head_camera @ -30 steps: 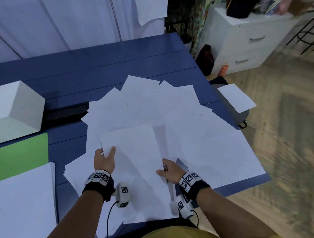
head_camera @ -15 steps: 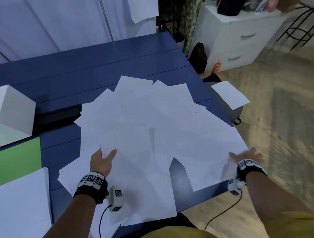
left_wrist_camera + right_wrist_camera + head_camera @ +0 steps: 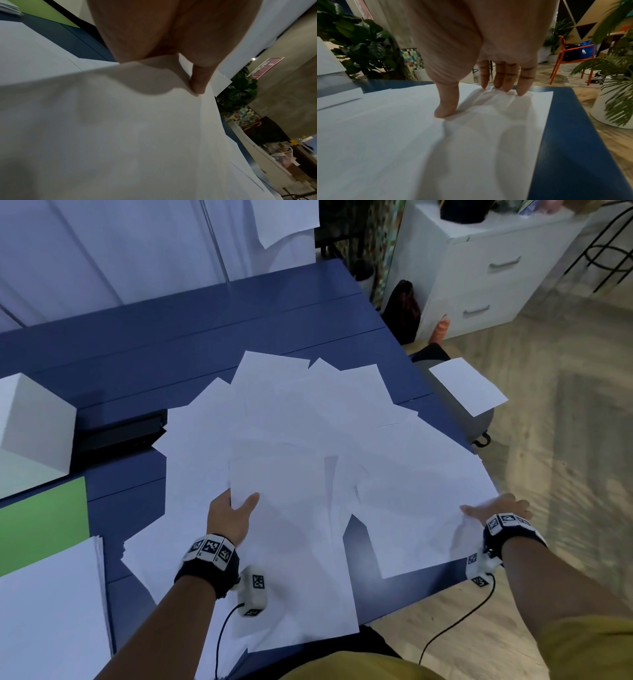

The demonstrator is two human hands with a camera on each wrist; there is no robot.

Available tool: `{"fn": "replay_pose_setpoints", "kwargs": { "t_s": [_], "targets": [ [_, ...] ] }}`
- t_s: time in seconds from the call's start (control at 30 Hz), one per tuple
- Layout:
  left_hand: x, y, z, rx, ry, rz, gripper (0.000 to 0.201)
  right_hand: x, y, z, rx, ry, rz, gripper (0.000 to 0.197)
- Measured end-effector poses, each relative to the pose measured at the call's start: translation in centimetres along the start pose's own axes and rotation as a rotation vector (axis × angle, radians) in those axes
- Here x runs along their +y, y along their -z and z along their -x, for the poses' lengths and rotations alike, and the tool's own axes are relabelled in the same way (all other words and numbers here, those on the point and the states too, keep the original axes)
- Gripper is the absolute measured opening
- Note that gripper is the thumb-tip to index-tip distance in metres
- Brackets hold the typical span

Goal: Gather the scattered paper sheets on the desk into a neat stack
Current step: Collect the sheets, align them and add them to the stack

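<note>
Several white paper sheets (image 3: pixel 308 422) lie fanned and overlapping across the blue desk (image 3: pixel 205 330). My left hand (image 3: pixel 233 515) pinches the left edge of the nearest sheet (image 3: pixel 291 542), thumb on top and fingers hidden beneath; the left wrist view shows the thumb (image 3: pixel 199 83) pressing on that sheet (image 3: pixel 120 135). My right hand (image 3: pixel 496 508) rests on the rightmost sheet (image 3: pixel 411 508) near the desk's right edge. In the right wrist view its straight fingertips (image 3: pixel 505 86) and thumb press down and wrinkle the sheet (image 3: pixel 419 135).
A white box (image 3: pixel 30 426), a black device (image 3: pixel 120 433), a green folder (image 3: pixel 41 522) and a tidy paper pile (image 3: pixel 51 611) occupy the left side. One sheet (image 3: pixel 466 386) lies on a stool beyond the desk's right edge. A white drawer cabinet (image 3: pixel 479 268) stands behind.
My right hand left the middle sheet beside the left hand and swung out to the rightmost sheet at the desk's edge. The left hand kept its hold.
</note>
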State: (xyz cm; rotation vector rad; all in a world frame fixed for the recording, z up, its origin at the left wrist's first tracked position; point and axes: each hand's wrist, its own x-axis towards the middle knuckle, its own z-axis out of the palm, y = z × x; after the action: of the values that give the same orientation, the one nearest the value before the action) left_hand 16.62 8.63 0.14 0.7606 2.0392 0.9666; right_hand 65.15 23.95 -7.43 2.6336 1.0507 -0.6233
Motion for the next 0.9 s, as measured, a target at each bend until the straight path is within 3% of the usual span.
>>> {"fn": "replay_pose_setpoints", "kwargs": {
  "t_s": [0.13,0.2,0.4,0.57,0.7,0.8,0.9],
  "targets": [
    [-0.6,-0.4,-0.2,-0.023,0.011,-0.008,0.015,-0.1,-0.8,-0.7,0.0,0.038,-0.102,0.112],
    [-0.7,-0.5,-0.1,-0.032,0.017,-0.001,0.015,0.1,-1.3,-1.0,-0.01,0.056,-0.134,0.106],
    [-0.3,-0.3,0.1,-0.033,0.006,-0.007,0.019,0.4,-0.2,3.5,0.051,0.231,-0.301,0.039],
    [1.2,0.7,0.8,-0.069,-0.026,0.017,0.019,-1.3,2.6,7.8,0.106,0.503,-0.432,0.026],
    [4.0,2.6,2.0,-0.212,-0.091,0.017,0.016,-4.7,6.1,12.1,-0.044,0.791,-0.379,0.032],
    [6.6,4.5,3.7,-0.426,-0.18,0.0,0.025,-7.9,7.7,13.3,-0.116,0.944,-0.339,0.047],
    [9.7,6.2,6.0,-0.632,-0.323,-0.043,0.034,-10.8,8.9,15.4,-0.23,1.045,-0.304,0.042]
  ]
}}
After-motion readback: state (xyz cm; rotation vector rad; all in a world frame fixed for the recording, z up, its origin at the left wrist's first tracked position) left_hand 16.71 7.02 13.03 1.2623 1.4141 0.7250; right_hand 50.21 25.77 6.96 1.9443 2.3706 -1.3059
